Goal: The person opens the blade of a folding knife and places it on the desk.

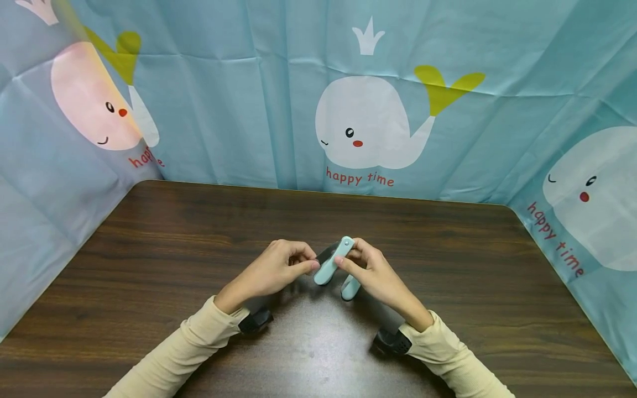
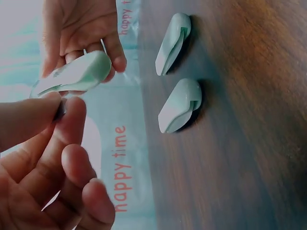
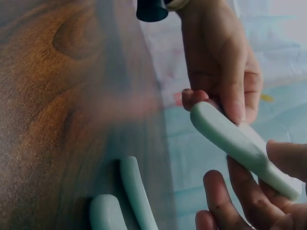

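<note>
A mint-green folding knife [image 1: 328,267] is held above the table, its dark blade [image 1: 325,254] partly swung out of the handle. My right hand [image 1: 380,276] grips the handle near the pivot end, thumb on one side and fingers on the other. With thumb and forefinger, my left hand [image 1: 278,270] pinches the blade near its tip; the left wrist view shows only a dark bit between those fingertips. Two more mint folding knives, one farther [image 2: 173,44] and one nearer [image 2: 180,106], lie folded on the table. In the head view, my right hand hides most of them.
The dark wood-grain table [image 1: 174,237] extends on all sides of the hands. Behind and beside it hangs a light-blue curtain [image 1: 209,110] printed with whales. Black wrist cameras, left [image 1: 256,320] and right [image 1: 393,341], sit at the cream sleeves.
</note>
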{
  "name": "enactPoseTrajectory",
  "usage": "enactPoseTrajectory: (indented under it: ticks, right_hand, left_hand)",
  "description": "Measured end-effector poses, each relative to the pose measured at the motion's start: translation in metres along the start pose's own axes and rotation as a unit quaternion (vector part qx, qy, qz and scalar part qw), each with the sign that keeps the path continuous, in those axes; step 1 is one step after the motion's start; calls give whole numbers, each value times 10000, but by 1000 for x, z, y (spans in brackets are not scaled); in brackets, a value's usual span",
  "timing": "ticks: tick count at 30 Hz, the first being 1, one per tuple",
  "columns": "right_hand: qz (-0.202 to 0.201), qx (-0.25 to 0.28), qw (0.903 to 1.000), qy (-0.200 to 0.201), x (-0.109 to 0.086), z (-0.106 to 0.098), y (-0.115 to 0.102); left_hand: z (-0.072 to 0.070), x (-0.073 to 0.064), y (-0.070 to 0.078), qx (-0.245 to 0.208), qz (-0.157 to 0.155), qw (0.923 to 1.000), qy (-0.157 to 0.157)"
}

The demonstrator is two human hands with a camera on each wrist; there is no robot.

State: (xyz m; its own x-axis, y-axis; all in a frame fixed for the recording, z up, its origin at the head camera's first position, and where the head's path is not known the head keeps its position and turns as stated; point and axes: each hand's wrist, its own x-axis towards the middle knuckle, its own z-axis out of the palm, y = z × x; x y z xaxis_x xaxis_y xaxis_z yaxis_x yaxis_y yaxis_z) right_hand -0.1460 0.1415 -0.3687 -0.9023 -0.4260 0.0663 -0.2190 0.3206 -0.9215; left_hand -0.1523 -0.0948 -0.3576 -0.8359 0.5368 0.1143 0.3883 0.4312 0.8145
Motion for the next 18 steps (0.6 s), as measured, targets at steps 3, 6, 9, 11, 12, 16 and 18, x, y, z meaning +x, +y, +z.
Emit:
enactPoseTrajectory:
  ticks: [3, 6, 9, 11, 12, 16, 18]
  right_hand:
    - [3, 56, 9999, -128, -1, 2, 1]
    - [11, 146, 9996, -246, -1, 4, 1]
    - [-17, 156, 9994, -303, -1, 5, 0]
    - [-34, 146, 9993, -337, -1, 4, -1]
    - [-33, 133, 9993, -358, -1, 4, -1]
    - [-3, 42, 9991, -431, -2, 3, -4]
    - [18, -10, 9988, -479, -2, 2, -4]
  left_hand:
    - [1, 0, 1, -5, 59, 9999, 109]
    - [2, 0, 2, -29, 78, 9998, 168]
    - [2, 0, 2, -32, 78, 9998, 189]
    - [3, 0, 3, -20, 70, 9998, 181]
    - [3, 0, 3, -13, 64, 9998, 176]
    - [3, 0, 3, 14, 43, 9999, 122]
    - [3, -1, 3, 14, 19, 10000, 90]
